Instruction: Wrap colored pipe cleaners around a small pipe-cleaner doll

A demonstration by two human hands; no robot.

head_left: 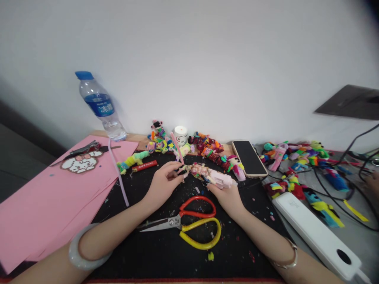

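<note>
My right hand [229, 197] is wrapped round a pale pink hot-glue gun [222, 179], its front part crusted with coloured bits and pointing left. Close to that front end, my left hand [167, 179] is closed in a pinch on a pink fuzzy pipe cleaner [177, 148], which sticks up above the fingers. The pinched end is too small and partly covered to make out. Below both hands, scissors [174, 222] with one red and one yellow handle lie on the black mat [142, 256], blades to the left.
Colourful pipe-cleaner figures [213, 152] line the back around a white cup [180, 135]. A phone [249, 157], a white power strip [316, 236] and cables lie right; pink sheets [68, 205] and a tilted water bottle [99, 104] left. Another person's hand [372, 183] shows at the right edge.
</note>
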